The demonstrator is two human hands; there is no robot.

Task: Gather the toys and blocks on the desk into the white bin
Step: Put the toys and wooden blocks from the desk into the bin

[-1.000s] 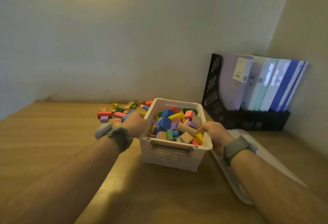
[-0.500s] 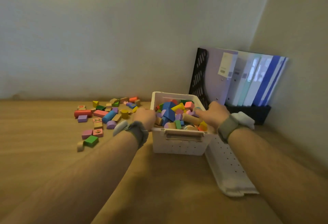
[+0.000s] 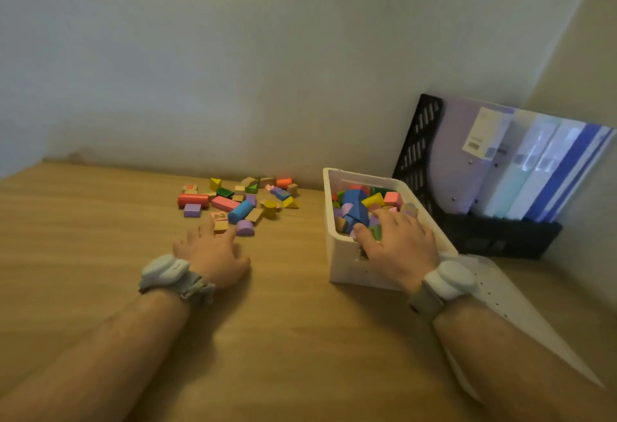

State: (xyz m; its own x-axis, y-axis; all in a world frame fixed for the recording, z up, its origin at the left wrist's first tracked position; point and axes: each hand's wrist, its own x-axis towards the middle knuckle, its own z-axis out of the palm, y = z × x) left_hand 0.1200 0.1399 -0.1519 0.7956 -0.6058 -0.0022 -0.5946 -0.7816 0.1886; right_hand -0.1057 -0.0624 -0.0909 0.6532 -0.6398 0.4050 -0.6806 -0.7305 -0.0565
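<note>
The white bin (image 3: 344, 256) stands on the wooden desk at centre right, filled with several coloured blocks. My right hand (image 3: 397, 244) lies flat over the bin's near end, fingers spread on the blocks inside. A scatter of loose blocks (image 3: 238, 203) lies near the back wall, among them a red cylinder (image 3: 193, 199), a blue cylinder (image 3: 241, 211) and a purple half-round (image 3: 245, 228). My left hand (image 3: 213, 253) rests on the desk just in front of that scatter, fingers apart, fingertips beside a small tan block (image 3: 220, 226). It holds nothing that I can see.
A black file rack (image 3: 500, 234) with several folders stands in the right corner behind the bin. A white perforated lid (image 3: 500, 308) lies flat on the desk right of the bin, under my right forearm. The wall closes the desk's far edge.
My left hand has let go of the bin's left rim and moved left to the loose blocks. My right hand has shifted from the rim onto the blocks in the bin.
</note>
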